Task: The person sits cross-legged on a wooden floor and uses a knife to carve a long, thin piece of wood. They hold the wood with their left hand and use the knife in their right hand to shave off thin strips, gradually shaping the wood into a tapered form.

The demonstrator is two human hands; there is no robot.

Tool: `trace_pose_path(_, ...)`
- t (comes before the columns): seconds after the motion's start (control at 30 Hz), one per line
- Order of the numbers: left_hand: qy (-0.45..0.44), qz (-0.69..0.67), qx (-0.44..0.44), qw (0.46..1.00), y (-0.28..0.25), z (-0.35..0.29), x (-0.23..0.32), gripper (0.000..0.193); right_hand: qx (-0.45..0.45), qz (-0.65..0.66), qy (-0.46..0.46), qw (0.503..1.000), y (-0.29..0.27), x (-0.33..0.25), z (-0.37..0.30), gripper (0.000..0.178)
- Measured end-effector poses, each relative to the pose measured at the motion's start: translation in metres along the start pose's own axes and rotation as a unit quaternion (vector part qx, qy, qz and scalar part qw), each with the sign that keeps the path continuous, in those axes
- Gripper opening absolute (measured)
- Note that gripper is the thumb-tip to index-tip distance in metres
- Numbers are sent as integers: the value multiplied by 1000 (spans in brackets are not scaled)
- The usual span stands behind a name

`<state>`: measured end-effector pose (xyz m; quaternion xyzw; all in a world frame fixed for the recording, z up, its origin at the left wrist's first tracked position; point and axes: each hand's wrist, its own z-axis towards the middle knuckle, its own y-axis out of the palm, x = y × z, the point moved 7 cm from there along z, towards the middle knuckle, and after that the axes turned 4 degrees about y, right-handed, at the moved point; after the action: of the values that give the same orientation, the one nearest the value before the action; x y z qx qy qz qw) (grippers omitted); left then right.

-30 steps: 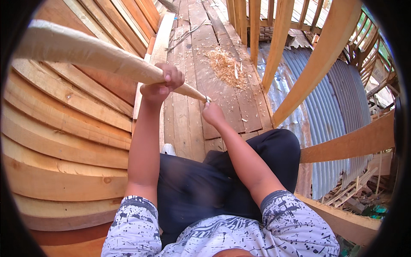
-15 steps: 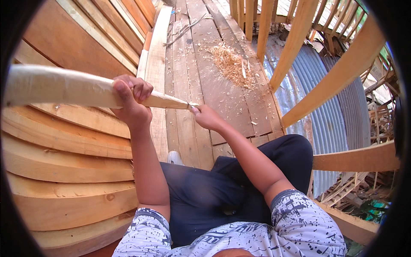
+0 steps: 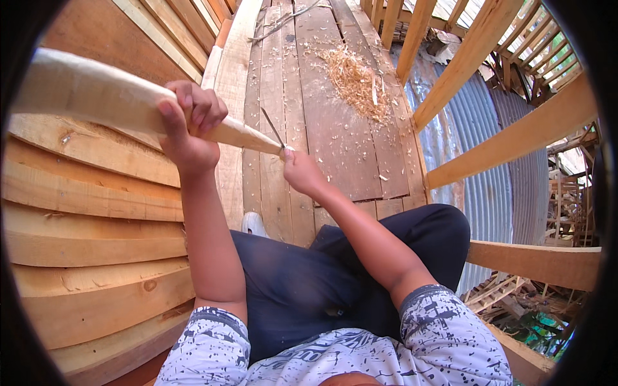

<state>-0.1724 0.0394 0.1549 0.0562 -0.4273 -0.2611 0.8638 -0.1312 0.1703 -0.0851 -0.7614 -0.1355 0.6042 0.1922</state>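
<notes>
A long pale length of wood (image 3: pixel 96 89), thick at the left and tapering toward the middle, slants across in front of me. My left hand (image 3: pixel 192 122) is wrapped round it, thumb on the near side. At its narrow end my right hand (image 3: pixel 302 172) is closed on a knife, whose thin dark blade (image 3: pixel 273 127) points up and away beside the tip. The knife's handle is hidden in my fingers. Whether the blade touches the wood, I cannot tell.
Curled wood shavings (image 3: pixel 354 80) lie heaped on the plank floor (image 3: pixel 335 157), with a thin stick (image 3: pixel 283 24) beyond. Overlapping boards (image 3: pixel 90 251) wall the left side. Wooden rails (image 3: pixel 515 148) line the right, above corrugated metal sheeting (image 3: pixel 476 174). My shoe (image 3: pixel 253 224) rests on the planks.
The knife blade has swung out and now shows clearly above my right hand. The thick end of the wood sits higher at the left; my left hand still grips it.
</notes>
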Motion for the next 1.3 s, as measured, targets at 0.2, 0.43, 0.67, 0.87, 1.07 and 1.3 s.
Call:
trace_pose_path(0.2,-16,-43,-36,998,-26,-8,4,48,3,-21,-36,999,-8,-48,-19,43)
trace_pose_path(0.43,-12,-44,-41,998,-30,-8,5,46,-2,-64,-23,998,-21,-82,-33,42)
trace_pose_path(0.67,-13,-57,-68,996,-26,-8,3,45,-2,-103,-50,993,-14,-69,-31,40)
trace_pose_path(0.87,-17,-85,-75,993,-8,-3,-2,44,7,-84,49,995,8,26,3,38)
trace_pose_path(1.07,-15,-53,-57,997,-26,-9,5,44,-14,-60,-39,997,-15,-80,-23,39)
trace_pose_path(1.3,-15,-82,-96,992,-26,-10,4,45,-9,-77,3,997,3,-36,-16,42)
